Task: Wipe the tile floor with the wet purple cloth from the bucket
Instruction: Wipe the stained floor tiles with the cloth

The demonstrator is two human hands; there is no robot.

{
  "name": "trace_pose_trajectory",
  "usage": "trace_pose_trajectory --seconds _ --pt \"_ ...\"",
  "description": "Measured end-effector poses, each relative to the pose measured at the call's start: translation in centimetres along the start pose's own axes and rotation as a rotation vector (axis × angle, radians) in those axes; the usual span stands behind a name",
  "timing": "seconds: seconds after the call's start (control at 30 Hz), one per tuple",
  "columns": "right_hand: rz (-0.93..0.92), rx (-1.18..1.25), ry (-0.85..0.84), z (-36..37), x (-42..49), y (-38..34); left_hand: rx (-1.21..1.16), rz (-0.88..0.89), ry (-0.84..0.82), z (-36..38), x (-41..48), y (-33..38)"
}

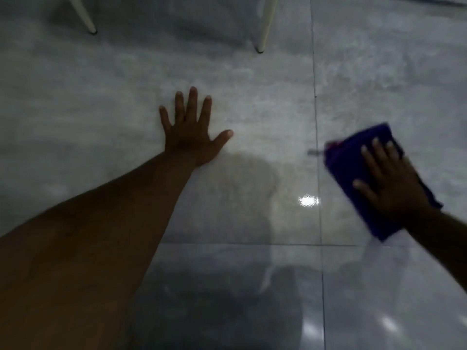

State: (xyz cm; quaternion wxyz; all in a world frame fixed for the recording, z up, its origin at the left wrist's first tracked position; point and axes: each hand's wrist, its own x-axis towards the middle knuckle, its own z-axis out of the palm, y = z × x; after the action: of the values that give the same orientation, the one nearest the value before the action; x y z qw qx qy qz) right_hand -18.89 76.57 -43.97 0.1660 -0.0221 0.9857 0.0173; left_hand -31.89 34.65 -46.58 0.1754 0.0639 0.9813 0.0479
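Head view: left hand [192, 132] splayed flat on tile floor [252, 84]; right hand [394, 188] flat, pressing purple cloth [353, 162] beside grout line [317, 147].

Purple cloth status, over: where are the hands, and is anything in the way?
Right hand flat on purple cloth, pressed to tile floor. Left hand open, braced on floor. Two white furniture legs ahead, clear of cloth.

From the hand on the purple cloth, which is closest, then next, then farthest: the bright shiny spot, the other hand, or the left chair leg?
From the right hand on the cloth:
1. Shiny spot, just to its left.
2. Left hand, flat on the floor, mid-picture.
3. Left chair leg, top left corner.
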Motion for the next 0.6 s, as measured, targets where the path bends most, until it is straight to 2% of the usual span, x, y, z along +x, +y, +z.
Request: trace_pose_trajectory --seconds 0.07,0.13,0.2,0.33,0.47,0.53,0.6 --pt "0.089 0.032 0.036 -0.7 4.1 -3.5 -0.069 0.058 -0.098 -1.4 0.1 -1.0" --pt "0.071 0.050 0.062 -1.1 6.8 -9.5 -0.086 0.126 -0.145 -2.6 -0.4 -2.5" --pt "-0.043 0.034 0.097 -1.4 7.6 -15.8 -0.080 0.137 -0.101 -2.2 -2.3 -4.1" --pt "-0.434 -0.078 0.069 0.4 1.7 -23.1 -0.154 -0.012 0.151 1.4 -9.7 -7.3" --pt "-0.880 -0.194 -0.044 1.9 -4.7 -20.2 -0.086 -0.156 0.234 3.9 -16.3 -13.9" --pt "-0.908 -0.239 -0.075 1.2 -3.8 -17.0 -0.038 -0.196 0.195 5.0 -18.5 -16.5" --pt "-0.780 -0.230 -0.054 0.0 -0.6 -15.0 0.006 -0.183 0.146 5.7 -19.1 -17.5"
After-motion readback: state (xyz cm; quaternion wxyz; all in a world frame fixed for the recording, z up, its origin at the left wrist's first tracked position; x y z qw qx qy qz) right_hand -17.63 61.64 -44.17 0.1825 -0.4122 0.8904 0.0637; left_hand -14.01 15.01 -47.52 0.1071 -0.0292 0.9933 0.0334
